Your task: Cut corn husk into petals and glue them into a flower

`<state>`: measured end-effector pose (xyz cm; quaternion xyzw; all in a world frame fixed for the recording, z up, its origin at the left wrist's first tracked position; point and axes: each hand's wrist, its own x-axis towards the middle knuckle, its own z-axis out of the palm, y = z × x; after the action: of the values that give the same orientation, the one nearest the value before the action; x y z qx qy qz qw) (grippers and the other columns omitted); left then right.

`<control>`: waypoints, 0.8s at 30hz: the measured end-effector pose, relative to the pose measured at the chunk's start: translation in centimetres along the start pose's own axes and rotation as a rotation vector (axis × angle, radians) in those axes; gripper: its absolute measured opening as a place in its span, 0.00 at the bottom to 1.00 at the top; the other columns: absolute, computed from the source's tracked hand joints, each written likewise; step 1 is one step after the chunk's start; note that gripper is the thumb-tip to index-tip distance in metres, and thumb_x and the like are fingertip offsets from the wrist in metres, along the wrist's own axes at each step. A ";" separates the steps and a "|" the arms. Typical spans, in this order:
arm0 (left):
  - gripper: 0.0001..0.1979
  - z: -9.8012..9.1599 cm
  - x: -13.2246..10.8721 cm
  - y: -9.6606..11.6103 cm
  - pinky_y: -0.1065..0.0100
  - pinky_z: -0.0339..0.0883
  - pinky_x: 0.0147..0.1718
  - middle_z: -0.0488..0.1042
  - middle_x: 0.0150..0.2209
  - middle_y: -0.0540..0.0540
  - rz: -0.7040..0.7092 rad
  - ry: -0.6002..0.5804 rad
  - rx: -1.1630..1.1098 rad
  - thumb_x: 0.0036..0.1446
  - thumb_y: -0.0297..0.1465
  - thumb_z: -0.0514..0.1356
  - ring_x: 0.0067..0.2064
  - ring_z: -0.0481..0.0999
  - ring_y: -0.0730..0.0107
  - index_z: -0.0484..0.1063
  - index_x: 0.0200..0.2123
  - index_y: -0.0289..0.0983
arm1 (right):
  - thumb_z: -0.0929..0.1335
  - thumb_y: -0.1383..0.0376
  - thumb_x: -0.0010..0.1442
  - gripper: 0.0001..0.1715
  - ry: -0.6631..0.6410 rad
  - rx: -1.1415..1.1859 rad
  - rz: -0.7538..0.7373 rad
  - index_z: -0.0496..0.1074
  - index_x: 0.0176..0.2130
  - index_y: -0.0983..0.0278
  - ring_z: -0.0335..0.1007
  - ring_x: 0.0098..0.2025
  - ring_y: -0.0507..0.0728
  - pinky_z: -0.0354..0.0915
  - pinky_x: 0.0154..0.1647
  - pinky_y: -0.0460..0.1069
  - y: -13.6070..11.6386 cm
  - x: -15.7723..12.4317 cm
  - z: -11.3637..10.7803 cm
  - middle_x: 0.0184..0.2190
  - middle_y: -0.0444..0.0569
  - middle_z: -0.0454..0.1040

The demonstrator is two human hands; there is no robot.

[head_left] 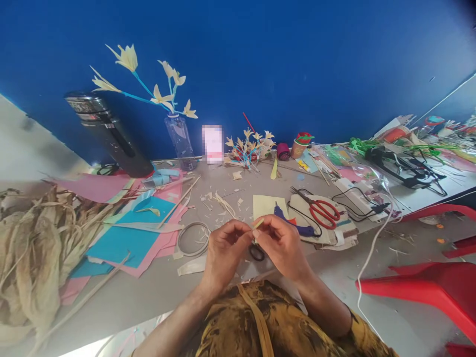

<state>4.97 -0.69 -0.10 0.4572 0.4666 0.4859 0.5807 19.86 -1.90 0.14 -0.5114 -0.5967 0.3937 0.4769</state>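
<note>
Yellow-and-black patterned garment (230, 327) on the person sits nearest the camera, bottom centre. Going down by size: flat blue wall (260, 59) fills the back. Grey tabletop (167, 285) below it, littered with pale scraps. Big heap of dry tan husks (33, 253) at the left edge. Red plastic chair (435, 290) on the right, beside the table. Overlapping turquoise paper sheets (126, 240) and pink paper sheets (173, 246) between husks and hands. Tall black cylindrical flask (111, 134) near the wall, left. Right of it, a clear plastic bottle (180, 141) holding cream flowers on blue stems (127, 58).

Both hands are raised over the table's near side, meeting at the fingertips. Right hand (280, 245): thumb and forefinger pinching the strip. Left hand (226, 250): fingertips drawn in against its near end; can't tell if they grip it too.

Just beyond the right hand: red-handled metal scissors (311, 202) and a blue glue gun (305, 230). Round grey ring (179, 241) lies left of the left hand. Smallest: narrow pale yellow-green strip (259, 223), between the hands, slanting up to the right.
</note>
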 end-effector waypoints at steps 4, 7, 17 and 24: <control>0.11 -0.8 0.8 -0.1 0.72 0.63 0.27 0.71 0.23 0.52 -0.198 -0.074 -0.419 0.45 0.34 0.72 0.24 0.69 0.76 0.74 0.27 0.36 | 0.69 0.60 0.62 0.12 -0.010 -0.023 -0.008 0.73 0.44 0.63 0.64 0.28 0.51 0.62 0.29 0.45 0.8 -0.3 -0.4 0.31 0.45 0.72; 0.13 -1.3 0.9 -0.5 0.72 0.63 0.26 0.70 0.24 0.52 -0.234 -0.119 -0.593 0.44 0.31 0.74 0.24 0.67 0.77 0.73 0.27 0.36 | 0.67 0.59 0.64 0.12 -0.085 -0.112 -0.009 0.74 0.38 0.64 0.63 0.28 0.52 0.60 0.28 0.45 2.2 -0.9 -0.7 0.28 0.45 0.72; 0.09 -2.1 0.3 -1.1 0.76 0.59 0.24 0.65 0.28 0.52 -0.403 -0.264 -0.889 0.51 0.27 0.70 0.26 0.62 0.81 0.72 0.32 0.32 | 0.65 0.60 0.65 0.13 -0.199 -0.180 0.060 0.74 0.34 0.64 0.65 0.26 0.53 0.59 0.27 0.46 4.9 -4.6 0.5 0.25 0.46 0.72; 0.08 -2.1 -0.9 -1.6 0.76 0.58 0.23 0.63 0.28 0.52 -0.431 -0.244 -0.924 0.51 0.24 0.68 0.25 0.61 0.81 0.70 0.30 0.33 | 0.64 0.59 0.65 0.15 -0.203 -0.168 0.082 0.72 0.32 0.65 0.61 0.25 0.52 0.56 0.27 0.46 4.7 -6.0 0.8 0.23 0.44 0.68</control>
<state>3.03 -1.55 -1.92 0.1002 0.2158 0.4536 0.8588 20.34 -7.00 -5.49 -0.5308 -0.6513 0.4114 0.3532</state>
